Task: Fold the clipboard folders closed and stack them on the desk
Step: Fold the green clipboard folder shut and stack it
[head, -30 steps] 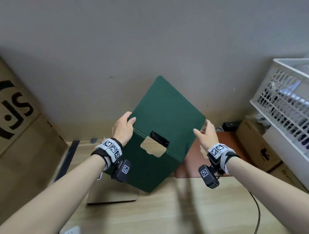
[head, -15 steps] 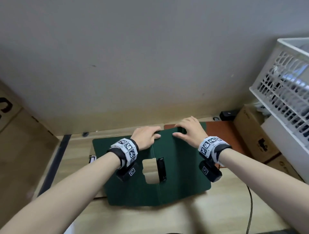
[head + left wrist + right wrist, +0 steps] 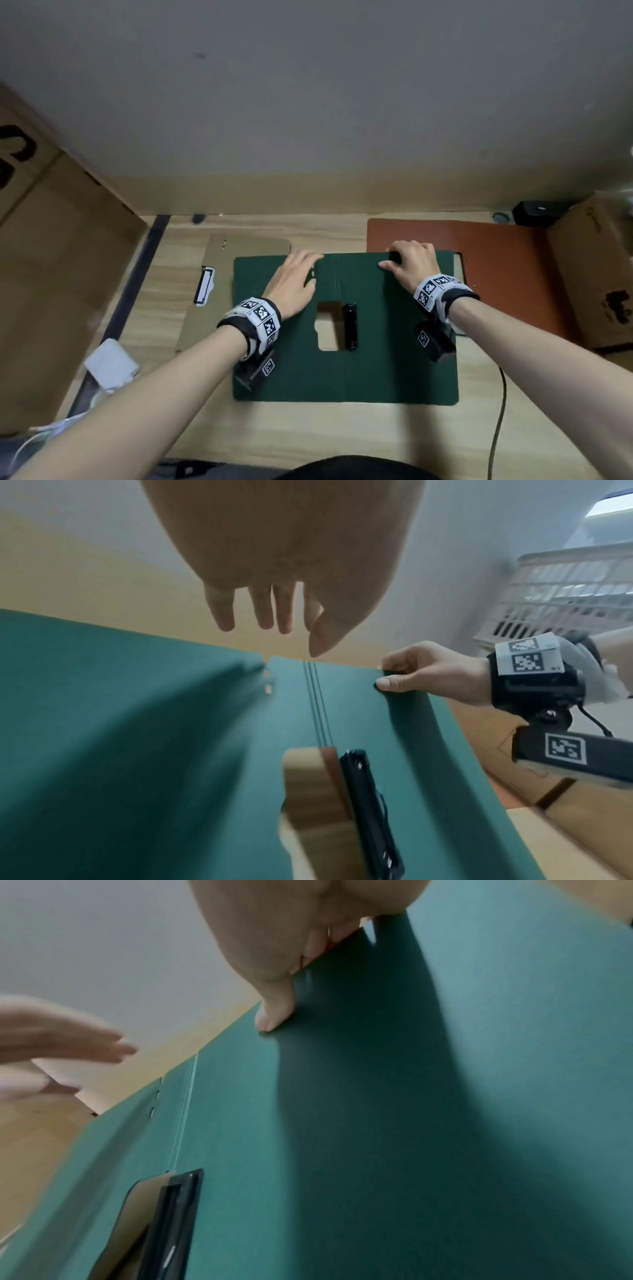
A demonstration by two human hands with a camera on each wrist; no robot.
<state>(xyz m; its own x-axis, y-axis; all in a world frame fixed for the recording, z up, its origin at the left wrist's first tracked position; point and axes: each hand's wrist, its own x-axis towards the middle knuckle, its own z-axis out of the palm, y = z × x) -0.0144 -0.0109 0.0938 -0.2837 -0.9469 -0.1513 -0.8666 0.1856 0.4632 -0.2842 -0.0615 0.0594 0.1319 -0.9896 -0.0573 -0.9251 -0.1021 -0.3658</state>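
Green folder: we are looking at the green clipboard folder (image 3: 376,370) lying opened out flat on the desk (image 3: 308,431), spine up the middle, with a rectangular cut-out and a black clip (image 3: 350,327) beside it.
Right hand: our right hand (image 3: 412,262) is pinching the far edge of the green folder's right panel, thumb on top and fingers curling over the edge; that panel is bowing up slightly.
Left hand: our left hand (image 3: 291,281) is hovering just over the far part of the green folder near its spine, fingers straight and close together, thumb alongside, holding nothing.
Brown folder: a reddish-brown folder (image 3: 507,274) is lying flat to the right of the green folder, partly tucked beneath it.
Tan folder: a tan folder (image 3: 219,301) with a white clip (image 3: 204,286) is lying left of the green folder, its right part going under it.
Cardboard boxes: we are seeing one box (image 3: 596,274) right of the brown folder and another (image 3: 51,274) left of the tan one.
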